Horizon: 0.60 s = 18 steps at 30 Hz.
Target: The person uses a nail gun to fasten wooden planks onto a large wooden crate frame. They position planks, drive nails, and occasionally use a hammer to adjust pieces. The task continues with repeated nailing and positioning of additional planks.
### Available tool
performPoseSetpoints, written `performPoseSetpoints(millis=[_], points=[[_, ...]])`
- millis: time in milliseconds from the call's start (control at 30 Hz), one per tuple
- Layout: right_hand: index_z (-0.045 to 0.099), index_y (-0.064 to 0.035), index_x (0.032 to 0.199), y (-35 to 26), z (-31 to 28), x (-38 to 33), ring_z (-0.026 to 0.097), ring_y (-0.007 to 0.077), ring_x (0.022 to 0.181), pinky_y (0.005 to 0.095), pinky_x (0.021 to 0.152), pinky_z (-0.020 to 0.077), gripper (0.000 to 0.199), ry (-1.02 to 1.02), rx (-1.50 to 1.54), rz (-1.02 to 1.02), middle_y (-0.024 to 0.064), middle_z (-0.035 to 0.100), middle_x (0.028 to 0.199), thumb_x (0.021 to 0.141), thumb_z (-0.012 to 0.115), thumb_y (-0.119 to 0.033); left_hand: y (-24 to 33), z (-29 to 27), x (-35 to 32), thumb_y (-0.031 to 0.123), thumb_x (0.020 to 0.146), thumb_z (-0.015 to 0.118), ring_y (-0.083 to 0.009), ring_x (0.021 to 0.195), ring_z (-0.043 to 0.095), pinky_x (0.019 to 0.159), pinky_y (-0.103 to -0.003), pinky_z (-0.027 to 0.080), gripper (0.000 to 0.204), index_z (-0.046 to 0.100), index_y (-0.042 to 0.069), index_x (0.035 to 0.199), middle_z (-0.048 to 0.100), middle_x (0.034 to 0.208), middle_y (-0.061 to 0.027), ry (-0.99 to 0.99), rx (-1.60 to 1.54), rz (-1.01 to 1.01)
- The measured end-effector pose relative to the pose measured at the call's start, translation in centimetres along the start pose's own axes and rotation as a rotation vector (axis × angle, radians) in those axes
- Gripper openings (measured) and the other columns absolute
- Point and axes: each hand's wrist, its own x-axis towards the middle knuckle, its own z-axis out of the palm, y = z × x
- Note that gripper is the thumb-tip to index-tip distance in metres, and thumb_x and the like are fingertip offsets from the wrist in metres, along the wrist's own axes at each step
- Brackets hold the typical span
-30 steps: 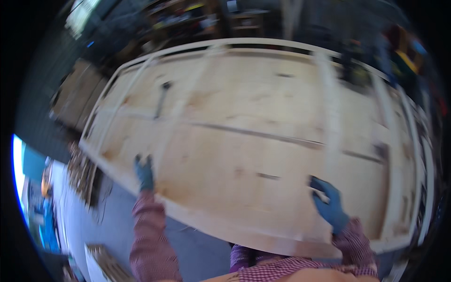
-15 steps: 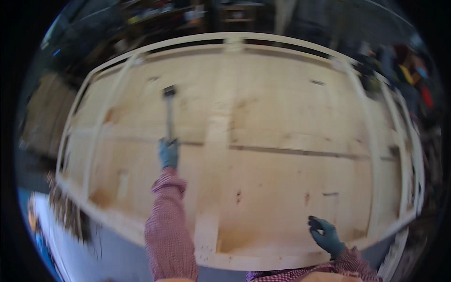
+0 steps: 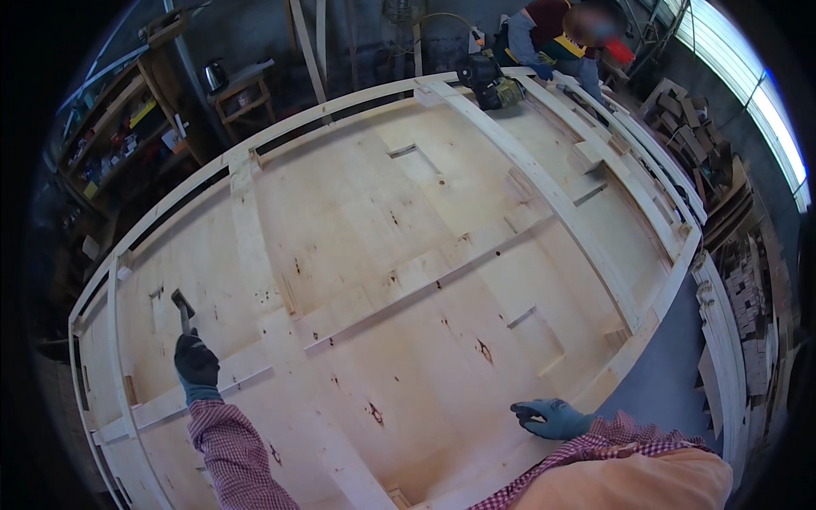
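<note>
left hand wrapped round hammer | right hand curled (cannot tell if pinching anything)

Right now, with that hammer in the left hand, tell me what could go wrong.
The hammer could slip from the grip of the left hand and dent the bare wooden panel beneath it.
The black-and-green tool sits near the panel's far edge; a jolt might knock it off, perhaps toward the co-worker close by.
</note>
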Motion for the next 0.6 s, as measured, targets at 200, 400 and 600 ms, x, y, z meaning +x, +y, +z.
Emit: performPoseSetpoints(millis=[200, 400, 600], points=[[0.056, -0.0103, 0.124, -0.4, -2.2, -0.5, 0.063, 0.0262, 0.094, 0.0356, 0.086, 0.0488, 0.039, 0.021, -0.020, -0.094, 0.0133, 0.065, 0.103, 0.087, 0.059, -0.023, -4.3, 9.1, -7.2, 0.016, 0.100, 0.036, -0.0064, 0.045, 0.040, 0.044, -0.021, 0.034, 0.019, 0.042, 0.010, 0.083, 0.039, 0.062, 0.0020, -0.444, -0.202, 0.045], [0.054, -0.0094, 0.127, 1.6, -6.3, -1.8, 0.064, 0.0237, 0.095, 0.0337, 0.086, 0.0493, 0.041, 0.115, 0.142, -0.276, 0.0117, 0.065, 0.103, 0.087, 0.059, -0.017, -18.4, 23.5, -17.3, 0.024, 0.101, 0.037, -0.0039, 0.054, 0.043, 0.048, -0.018, 0.033, 0.019, 0.048, 0.009, 0.096, 0.043, 0.070, 0.0048, -0.411, -0.308, -0.061], [0.051, -0.0040, 0.129, 6.6, -13.8, -9.1, 0.062, 0.0180, 0.100, 0.0312, 0.087, 0.0491, 0.039, 0.159, 0.546, -0.250, 0.0094, 0.065, 0.110, 0.091, 0.055, -0.012, -37.2, 35.2, -25.7, 0.032, 0.101, 0.038, -0.0056, 0.057, 0.047, 0.047, -0.021, 0.037, 0.040, 0.045, 0.000, 0.123, 0.051, 0.088, 0.0015, -0.447, -0.261, -0.235]])
